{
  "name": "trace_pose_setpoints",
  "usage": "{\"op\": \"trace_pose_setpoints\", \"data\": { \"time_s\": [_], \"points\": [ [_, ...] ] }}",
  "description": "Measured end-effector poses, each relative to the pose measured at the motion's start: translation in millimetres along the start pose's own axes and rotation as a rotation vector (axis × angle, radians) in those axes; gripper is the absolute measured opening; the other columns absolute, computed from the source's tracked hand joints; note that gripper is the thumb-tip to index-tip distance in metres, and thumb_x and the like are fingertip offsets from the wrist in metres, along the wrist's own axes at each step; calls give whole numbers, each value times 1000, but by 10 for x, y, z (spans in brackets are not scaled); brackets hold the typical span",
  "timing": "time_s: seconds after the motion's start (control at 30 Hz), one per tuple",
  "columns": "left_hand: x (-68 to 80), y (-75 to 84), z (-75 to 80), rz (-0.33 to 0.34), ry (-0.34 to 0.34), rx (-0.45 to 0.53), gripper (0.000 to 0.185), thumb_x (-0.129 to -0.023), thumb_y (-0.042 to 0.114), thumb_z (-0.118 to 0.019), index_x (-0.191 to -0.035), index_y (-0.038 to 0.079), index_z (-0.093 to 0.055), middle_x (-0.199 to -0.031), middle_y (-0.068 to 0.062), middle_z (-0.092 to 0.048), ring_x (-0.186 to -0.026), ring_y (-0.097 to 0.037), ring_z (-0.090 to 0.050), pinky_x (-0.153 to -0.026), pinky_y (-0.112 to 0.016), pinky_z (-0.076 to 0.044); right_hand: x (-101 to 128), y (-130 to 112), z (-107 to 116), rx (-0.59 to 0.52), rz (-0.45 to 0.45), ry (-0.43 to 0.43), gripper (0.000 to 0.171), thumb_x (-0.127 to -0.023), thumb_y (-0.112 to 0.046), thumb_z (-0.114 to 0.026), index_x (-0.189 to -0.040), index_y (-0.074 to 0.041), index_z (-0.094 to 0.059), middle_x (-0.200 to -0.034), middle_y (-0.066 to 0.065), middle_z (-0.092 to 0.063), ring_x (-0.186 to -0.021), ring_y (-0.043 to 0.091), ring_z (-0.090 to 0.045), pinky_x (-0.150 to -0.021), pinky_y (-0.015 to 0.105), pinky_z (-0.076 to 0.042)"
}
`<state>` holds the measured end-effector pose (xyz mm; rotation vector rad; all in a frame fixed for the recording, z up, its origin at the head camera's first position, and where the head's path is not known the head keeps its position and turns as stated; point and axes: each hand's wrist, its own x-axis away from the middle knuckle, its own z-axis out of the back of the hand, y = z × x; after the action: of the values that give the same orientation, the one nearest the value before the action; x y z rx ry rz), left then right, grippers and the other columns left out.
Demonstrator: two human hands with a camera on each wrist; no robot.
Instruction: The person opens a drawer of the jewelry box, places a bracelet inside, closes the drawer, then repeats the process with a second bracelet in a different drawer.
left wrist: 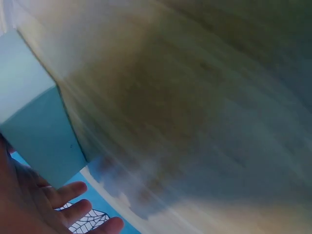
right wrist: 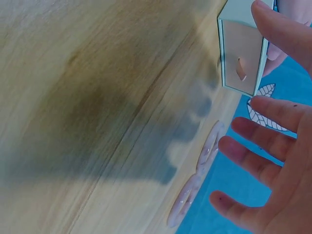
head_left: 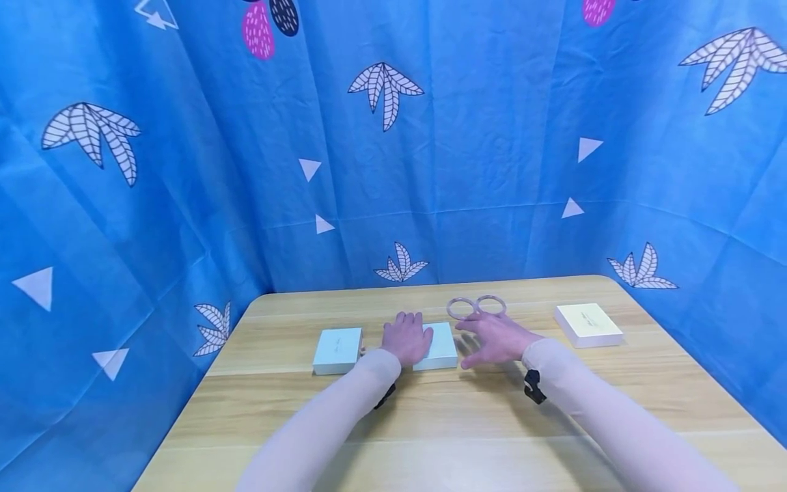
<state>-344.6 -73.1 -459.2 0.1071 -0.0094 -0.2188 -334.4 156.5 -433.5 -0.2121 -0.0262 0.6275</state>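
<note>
My left hand (head_left: 406, 339) holds a pale blue drawer box (head_left: 441, 347) at its left side, the thumb over the top. In the left wrist view the fingers (left wrist: 78, 210) reach past the box's side (left wrist: 46, 134). To the box's right, my right hand (head_left: 494, 337) is spread with nothing in its grasp. In the right wrist view its thumb (right wrist: 280, 29) overlaps the box's upper corner. A small ribbon tab (right wrist: 241, 69) shows on the box's end, facing the right hand.
Left of the left hand sits another pale blue box (head_left: 338, 350). Two lilac speckled rings (head_left: 461, 308) lie behind the right hand. A cream-topped box (head_left: 588, 324) stands farther right. A patterned blue curtain (head_left: 479, 157) surrounds the table's back and sides.
</note>
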Motion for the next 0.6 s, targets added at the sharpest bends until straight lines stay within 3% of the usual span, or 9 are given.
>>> {"op": "trace_pose_setpoints", "data": {
  "time_s": [0.43,0.6],
  "points": [
    [-52,-80,-106,7,-35,12,71,-106,55,-18,-158,9,-32,-157,-10,-43,-148,-30,-34,-115,-60,-32,3,10,-23,-28,-12,-8,88,-72,-61,-81,-144,-17,-56,-150,14,-51,-137,39,-49,-108,74,-29],
    [-41,-64,-107,12,-10,7,73,-104,58,-22,-157,9,-33,-157,-11,-43,-147,-31,-34,-114,-61,-32,6,11,-32,-32,-16,-5,88,-73,-62,-81,-144,-18,-56,-151,15,-50,-138,39,-48,-109,74,-29]
  ]
}}
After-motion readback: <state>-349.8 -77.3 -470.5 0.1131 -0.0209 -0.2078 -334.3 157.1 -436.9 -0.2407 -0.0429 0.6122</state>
